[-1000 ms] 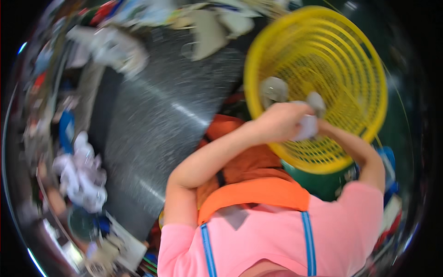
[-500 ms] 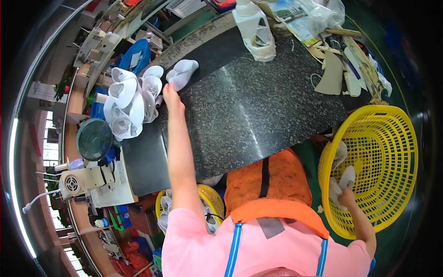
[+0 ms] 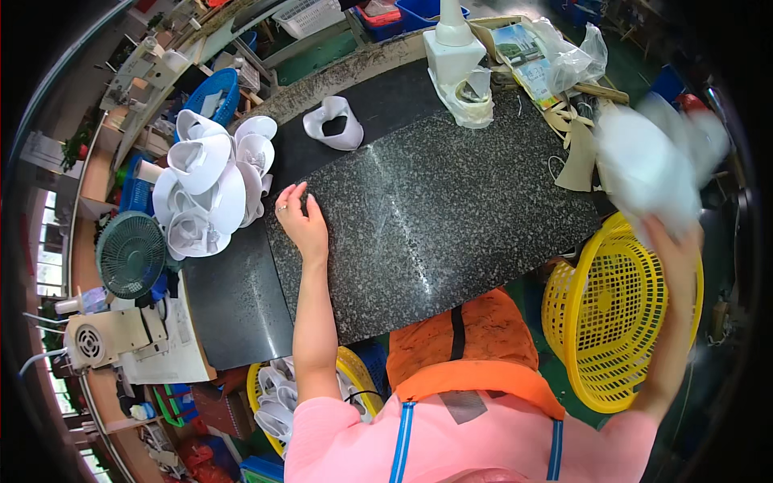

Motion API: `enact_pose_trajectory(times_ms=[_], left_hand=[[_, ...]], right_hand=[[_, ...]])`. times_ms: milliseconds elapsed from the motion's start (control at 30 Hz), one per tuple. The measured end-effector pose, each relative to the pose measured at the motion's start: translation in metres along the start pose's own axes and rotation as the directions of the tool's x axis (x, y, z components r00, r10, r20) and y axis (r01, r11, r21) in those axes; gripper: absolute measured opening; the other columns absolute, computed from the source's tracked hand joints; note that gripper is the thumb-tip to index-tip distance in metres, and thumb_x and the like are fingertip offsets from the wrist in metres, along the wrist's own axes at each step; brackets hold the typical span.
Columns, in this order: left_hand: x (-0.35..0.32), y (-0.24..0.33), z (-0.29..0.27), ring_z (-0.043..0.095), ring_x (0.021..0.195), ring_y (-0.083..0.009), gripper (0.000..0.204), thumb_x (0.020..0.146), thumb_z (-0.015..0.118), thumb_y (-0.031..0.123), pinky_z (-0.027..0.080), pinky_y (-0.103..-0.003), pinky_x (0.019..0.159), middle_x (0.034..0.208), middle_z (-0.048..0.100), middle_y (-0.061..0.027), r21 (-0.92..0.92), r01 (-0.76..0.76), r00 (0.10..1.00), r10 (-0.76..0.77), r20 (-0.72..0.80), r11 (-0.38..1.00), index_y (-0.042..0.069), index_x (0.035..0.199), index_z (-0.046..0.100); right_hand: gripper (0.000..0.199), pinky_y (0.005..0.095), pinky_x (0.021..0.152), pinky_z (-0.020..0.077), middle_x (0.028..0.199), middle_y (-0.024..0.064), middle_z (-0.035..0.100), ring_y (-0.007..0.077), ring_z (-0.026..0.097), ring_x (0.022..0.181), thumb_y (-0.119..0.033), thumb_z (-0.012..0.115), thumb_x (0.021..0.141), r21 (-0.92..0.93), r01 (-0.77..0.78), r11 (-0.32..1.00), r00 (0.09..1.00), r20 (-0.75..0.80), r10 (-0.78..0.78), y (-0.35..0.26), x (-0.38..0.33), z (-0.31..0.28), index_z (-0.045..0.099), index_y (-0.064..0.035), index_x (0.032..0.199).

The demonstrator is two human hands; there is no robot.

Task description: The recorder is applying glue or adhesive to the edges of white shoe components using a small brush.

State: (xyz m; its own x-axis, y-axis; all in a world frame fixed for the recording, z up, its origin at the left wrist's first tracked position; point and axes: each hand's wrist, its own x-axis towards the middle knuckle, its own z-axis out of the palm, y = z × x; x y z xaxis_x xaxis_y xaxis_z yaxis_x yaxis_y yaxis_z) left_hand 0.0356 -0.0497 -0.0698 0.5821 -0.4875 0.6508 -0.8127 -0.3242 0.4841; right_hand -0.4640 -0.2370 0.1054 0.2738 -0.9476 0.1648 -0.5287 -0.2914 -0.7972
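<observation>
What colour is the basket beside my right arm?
Yellow: the head view shows the open-lattice plastic basket clearly.

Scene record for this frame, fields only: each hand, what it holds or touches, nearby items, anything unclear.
left hand: open, palm down, resting on the dark speckled stone tabletop
right hand: raised, gripping a blurred white soft piece
below right hand: yellow perforated plastic basket, beside the table edge
near left hand: heap of white curved cup-shaped pieces; one single white curved piece lying apart from it
also: green desk fan at the table's left end
unclear: the held piece's exact shape, motion blur
</observation>
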Motion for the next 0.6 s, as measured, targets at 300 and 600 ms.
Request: enact_pose_trajectory(times_ms=[300,600], left_hand=[[0.003,-0.009,0.001,0.050,0.104,-0.0279,0.014,0.080,0.059,0.005,0.039,-0.038,0.092,0.106,0.058,-0.0092,0.040,-0.060,0.996,0.063,-0.065,0.997,0.006,0.093,0.065],[0.003,-0.018,0.007,0.059,0.092,-0.0244,0.017,0.084,0.057,0.010,0.045,-0.034,0.083,0.097,0.063,-0.0112,0.056,0.011,0.997,-0.015,0.073,0.998,0.004,0.097,0.067]], right_hand=[[0.029,0.0405,0.077,0.0513,0.102,0.0116,0.062,0.0298,0.062,0.094,-0.026,0.067,0.072,-0.533,0.705,0.468,0.708,0.486,-0.513,-0.117,0.170,0.369,0.065,-0.0095,0.096],[0.035,0.0438,0.074,0.0479,0.091,0.0206,0.062,0.0332,0.061,0.086,-0.037,0.060,0.075,-0.119,0.848,0.517,0.514,0.427,-0.744,-0.092,0.182,0.238,0.062,-0.0082,0.095]])
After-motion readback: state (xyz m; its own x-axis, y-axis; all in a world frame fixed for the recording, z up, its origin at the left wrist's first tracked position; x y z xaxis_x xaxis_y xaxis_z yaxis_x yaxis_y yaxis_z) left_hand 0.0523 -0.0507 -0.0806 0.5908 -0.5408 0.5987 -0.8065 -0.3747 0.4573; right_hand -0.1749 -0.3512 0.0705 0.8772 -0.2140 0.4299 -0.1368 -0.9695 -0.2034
